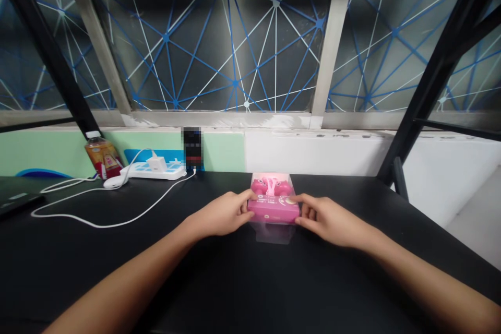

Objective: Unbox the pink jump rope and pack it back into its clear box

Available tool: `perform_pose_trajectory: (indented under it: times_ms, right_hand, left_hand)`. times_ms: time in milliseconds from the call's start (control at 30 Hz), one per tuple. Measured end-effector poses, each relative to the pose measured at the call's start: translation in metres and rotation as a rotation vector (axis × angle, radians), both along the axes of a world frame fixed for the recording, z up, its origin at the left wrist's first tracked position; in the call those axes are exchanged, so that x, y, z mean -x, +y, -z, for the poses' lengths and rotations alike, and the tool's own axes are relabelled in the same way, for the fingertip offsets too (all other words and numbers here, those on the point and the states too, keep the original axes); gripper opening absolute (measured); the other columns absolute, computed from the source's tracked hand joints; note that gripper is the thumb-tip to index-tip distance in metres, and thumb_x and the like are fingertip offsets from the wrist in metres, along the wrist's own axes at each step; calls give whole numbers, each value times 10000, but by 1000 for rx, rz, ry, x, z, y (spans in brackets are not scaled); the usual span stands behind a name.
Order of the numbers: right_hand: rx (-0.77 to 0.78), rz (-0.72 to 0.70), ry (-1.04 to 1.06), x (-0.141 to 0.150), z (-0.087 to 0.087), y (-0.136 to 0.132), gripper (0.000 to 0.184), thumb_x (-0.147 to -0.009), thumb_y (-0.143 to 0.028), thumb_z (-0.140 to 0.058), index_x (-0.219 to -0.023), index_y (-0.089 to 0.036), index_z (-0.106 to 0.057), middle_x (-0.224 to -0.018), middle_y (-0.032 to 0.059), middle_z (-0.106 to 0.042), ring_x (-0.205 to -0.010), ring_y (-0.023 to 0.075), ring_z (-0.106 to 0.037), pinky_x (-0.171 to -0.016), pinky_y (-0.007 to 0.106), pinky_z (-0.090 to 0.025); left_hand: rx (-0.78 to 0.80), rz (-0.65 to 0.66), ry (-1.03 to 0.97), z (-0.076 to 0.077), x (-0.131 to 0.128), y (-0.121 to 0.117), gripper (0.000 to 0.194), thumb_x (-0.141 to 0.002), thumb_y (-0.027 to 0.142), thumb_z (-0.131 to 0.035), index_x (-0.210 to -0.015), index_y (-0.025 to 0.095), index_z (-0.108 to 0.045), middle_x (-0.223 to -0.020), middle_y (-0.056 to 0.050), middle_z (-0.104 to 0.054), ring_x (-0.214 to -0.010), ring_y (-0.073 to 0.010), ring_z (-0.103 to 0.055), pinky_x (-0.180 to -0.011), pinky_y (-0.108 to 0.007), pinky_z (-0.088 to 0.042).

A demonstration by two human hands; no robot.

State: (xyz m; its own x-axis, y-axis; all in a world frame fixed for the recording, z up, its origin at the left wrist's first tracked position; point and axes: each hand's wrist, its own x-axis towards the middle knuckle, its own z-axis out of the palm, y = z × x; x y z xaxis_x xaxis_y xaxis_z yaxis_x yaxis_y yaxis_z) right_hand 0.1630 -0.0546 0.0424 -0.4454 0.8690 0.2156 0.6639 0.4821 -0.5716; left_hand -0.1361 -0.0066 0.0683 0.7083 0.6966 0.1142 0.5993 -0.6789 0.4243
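On the black desk lies a pink box (274, 211) with a clear plastic window. Through the window show pink rounded parts and a light pink cord; their exact kind I cannot make out. My left hand (227, 213) grips the box's left edge between thumb and fingers. At the opposite edge, my right hand (326, 219) pinches the right side in the same way. A clear plastic flap (275, 235) sticks out toward me from under the box's front.
Left of the box, a white charging cable (105, 226) loops over the desk (250, 287). Behind it stand a white power strip (136, 170) with a plugged-in charger (156, 163), a drink bottle (104, 155) and a pixelated dark object (193, 148). Black metal posts (430, 62) rise at both sides.
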Motion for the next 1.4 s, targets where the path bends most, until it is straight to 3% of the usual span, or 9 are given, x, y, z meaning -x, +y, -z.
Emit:
perform_pose_trajectory:
  times_ms: [200,433,667,767,867,1033,1200,1300,1400]
  right_hand:
    - [-274,96,-129,7,9,2,320,-899,-311,-604,-1207,-224,-595,-831,20,-649,-692,180,-618,-630,317,-501]
    - [-544,57,-246,11,12,1,283,-909,-246,-559,-1182,-174,-570,-1230,151,-552,-1097,282,-582,-863,433,-546]
    - [-587,-96,-342,23,4,-6,168,-900,-116,-497,-933,-186,-646,-1297,133,-565,-1174,288,-539,-903,444,-534]
    - [-531,-99,-369,25,1,-12,162,-890,-221,-577,-1024,-191,-661,-1365,141,-530,-1250,319,-479,-978,495,-494]
    - [-483,-106,-364,25,0,-15,345,-838,-374,-675,-1128,-189,-650,-1415,162,-489,-1303,352,-426,-1010,534,-465]
    - [-489,-108,-391,25,2,-15,321,-846,-369,-678,-1098,-171,-659,-1412,174,-493,-1307,356,-427,-1019,528,-458]
    - [-510,-92,-251,25,1,-11,121,-922,-240,-556,-987,-189,-645,-1227,128,-613,-1172,286,-541,-950,456,-513]
    - [-496,-76,-131,23,2,-7,161,-936,-166,-500,-1051,-195,-609,-1083,99,-643,-1046,240,-585,-907,428,-526]
    - [-484,-72,-47,21,4,-3,249,-915,-158,-534,-1155,-205,-581,-1090,99,-641,-1042,244,-583,-904,452,-522]
  left_hand:
    - [-89,-27,41,1,-4,-2,231,-922,276,-505,-1142,222,-550,-762,12,-674,-673,-166,-622,-587,-248,-383]
    - [-91,-23,34,1,-5,-2,213,-921,284,-509,-1119,221,-555,-732,17,-665,-655,-163,-616,-583,-243,-378]
    - [-88,-32,32,0,-5,-3,184,-913,299,-502,-1061,201,-553,-730,1,-664,-641,-162,-615,-568,-242,-372]
    - [-89,-32,29,0,-6,-3,192,-912,300,-501,-1074,207,-550,-733,2,-669,-645,-168,-620,-571,-245,-375]
    - [-95,-38,30,-1,-7,-3,172,-914,305,-503,-1050,211,-550,-736,-1,-671,-644,-172,-622,-565,-245,-372]
    - [-91,-29,42,-2,-6,-3,195,-923,309,-500,-1083,212,-554,-745,-2,-675,-651,-175,-627,-569,-245,-371]
    - [-92,-13,40,-5,-7,-6,212,-941,344,-494,-1098,218,-561,-727,5,-672,-640,-170,-620,-571,-245,-365]
    - [-94,-2,45,-6,-7,-9,224,-938,396,-517,-1074,224,-564,-710,13,-670,-630,-168,-616,-562,-241,-354]
    - [-133,-27,71,-5,-8,-11,242,-908,434,-568,-1045,234,-570,-723,16,-679,-641,-173,-623,-561,-239,-346]
